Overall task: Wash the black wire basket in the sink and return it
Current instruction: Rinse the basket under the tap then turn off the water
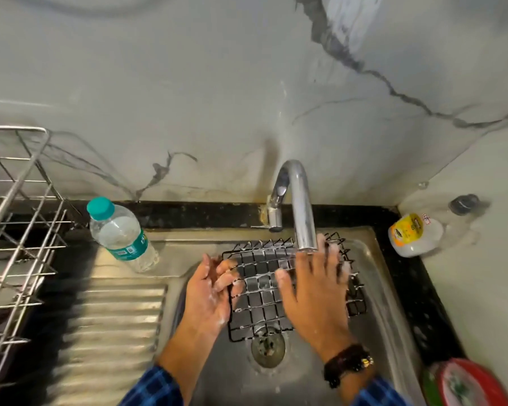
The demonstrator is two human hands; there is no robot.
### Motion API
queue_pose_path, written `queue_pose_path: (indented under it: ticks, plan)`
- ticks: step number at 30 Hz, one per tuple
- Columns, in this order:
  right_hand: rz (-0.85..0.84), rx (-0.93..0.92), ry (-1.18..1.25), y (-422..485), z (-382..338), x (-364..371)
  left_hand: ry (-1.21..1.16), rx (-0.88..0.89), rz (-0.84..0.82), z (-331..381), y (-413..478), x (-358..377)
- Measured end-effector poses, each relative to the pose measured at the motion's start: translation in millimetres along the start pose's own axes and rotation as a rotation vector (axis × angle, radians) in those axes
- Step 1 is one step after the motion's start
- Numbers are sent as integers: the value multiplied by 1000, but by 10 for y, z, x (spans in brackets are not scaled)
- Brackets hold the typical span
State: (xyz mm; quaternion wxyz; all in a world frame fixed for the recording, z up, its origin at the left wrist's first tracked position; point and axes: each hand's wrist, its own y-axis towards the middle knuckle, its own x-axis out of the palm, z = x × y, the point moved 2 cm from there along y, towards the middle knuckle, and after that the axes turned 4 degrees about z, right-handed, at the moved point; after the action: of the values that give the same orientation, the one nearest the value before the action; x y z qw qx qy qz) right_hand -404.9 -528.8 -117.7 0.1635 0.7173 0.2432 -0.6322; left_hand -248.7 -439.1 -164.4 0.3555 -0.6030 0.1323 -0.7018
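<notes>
The black wire basket (261, 291) lies in the steel sink (379, 288), under the chrome tap (301, 212), with soap foam on its wires. My left hand (208, 291) grips the basket's left edge, fingers curled around the wire. My right hand (314, 288) lies flat on the basket's grid with its fingers spread, soapy, directly below the spout. The drain (268, 348) shows just in front of the basket.
A clear water bottle (121, 234) with a teal cap stands on the ribbed drainboard (112, 332). A steel dish rack (15, 230) fills the left. A white soap container (414, 234) and a red-rimmed tub (469, 382) sit on the right counter.
</notes>
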Motion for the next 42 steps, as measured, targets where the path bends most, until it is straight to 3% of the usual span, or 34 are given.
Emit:
queue_pose_path:
  ticks: [4, 6, 8, 11, 13, 15, 20, 25, 28, 36, 39, 42]
  plan:
    - [-57, -458, -32, -159, -589, 171, 77, -54, 170, -57, 63, -154]
    - [-33, -496, -56, -178, -545, 196, 132, -93, 238, -85, 38, -190]
    - [-5, -322, -42, -145, -241, 128, 144, -138, 245, -79, 11, -148]
    - [78, 169, 20, -97, 343, -24, 109, -167, 192, -61, -9, -45]
    - [70, 458, 293, -75, 551, -102, 135, -174, 153, -56, 5, -9]
    - [16, 561, 538, -60, 583, -159, 184, -171, 122, -19, 17, 14]
    - [-51, 520, 701, -144, 558, -244, 675, -2, 301, 135, -18, -39]
    - [3, 502, 758, -261, 526, 43, 1089, 201, 212, 115, -359, -122]
    - [52, 555, 650, -275, 562, 176, 1121, 295, 189, -12, -403, -195]
    - [171, 446, 397, -266, 501, 219, 1153, 304, 207, -15, -183, -37]
    - [79, 501, 492, -262, 524, 264, 1168, 368, 269, 39, -155, 33]
    - [-24, 591, 672, -270, 614, 311, 1478, 432, 311, 106, -180, 31]
